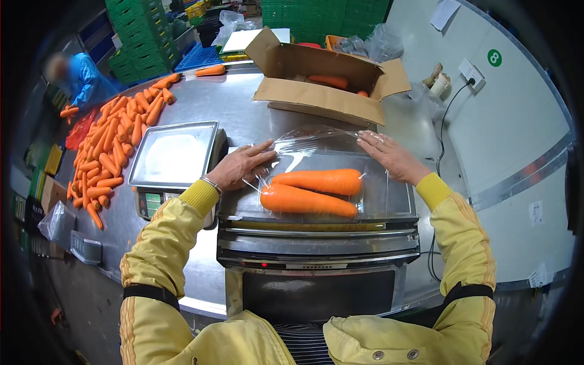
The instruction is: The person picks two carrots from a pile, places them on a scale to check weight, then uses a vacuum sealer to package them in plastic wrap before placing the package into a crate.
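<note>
Two large carrots (315, 181) lie side by side under clear plastic film (319, 141) on the film-wrapping machine (319, 244) in front of me. They seem to rest on a clear tray, whose edges are hard to make out. My left hand (244, 164) is at the film's left far corner, fingers pointing inward. At the right far corner, my right hand (388, 153) has the film's edge between thumb and fingers. The film stretches between both hands, over and beyond the carrots. Whether the left fingers pinch it is hard to see.
Left of the machine stands a weighing scale (175, 155), with a large pile of carrots (109, 141) beyond it. An open cardboard box (319, 98) holding carrots sits at the far side. A wall socket with a cable (441, 137) is at right. A person in blue (91, 82) works far left.
</note>
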Available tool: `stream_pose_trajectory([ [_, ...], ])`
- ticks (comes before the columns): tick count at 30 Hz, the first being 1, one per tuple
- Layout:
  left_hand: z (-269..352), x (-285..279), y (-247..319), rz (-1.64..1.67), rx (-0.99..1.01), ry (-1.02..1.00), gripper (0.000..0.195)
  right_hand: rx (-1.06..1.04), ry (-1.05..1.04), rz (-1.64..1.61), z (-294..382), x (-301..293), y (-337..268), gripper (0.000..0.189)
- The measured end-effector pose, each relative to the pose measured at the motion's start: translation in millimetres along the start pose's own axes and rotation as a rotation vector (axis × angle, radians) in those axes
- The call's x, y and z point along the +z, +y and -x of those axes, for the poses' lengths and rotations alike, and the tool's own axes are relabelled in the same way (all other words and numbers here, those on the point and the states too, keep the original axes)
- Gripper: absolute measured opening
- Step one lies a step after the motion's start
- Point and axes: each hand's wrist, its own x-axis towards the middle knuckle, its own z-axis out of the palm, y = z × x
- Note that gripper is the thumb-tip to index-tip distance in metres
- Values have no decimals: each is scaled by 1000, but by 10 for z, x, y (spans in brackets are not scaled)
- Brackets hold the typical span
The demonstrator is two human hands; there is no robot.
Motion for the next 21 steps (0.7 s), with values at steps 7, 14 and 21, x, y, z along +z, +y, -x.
stream_pose_trajectory([
  [7, 92, 212, 157, 591, -67, 49, 41, 136, 137, -791, 194, 718, -295, 41],
  [14, 367, -105, 857, 1626, -587, 53, 51, 855, 317, -1897, 229, 204, -955, 42],
  [21, 525, -137, 1020, 1676, -631, 131, 45, 889, 268, -2077, 381, -66, -1043, 40],
])
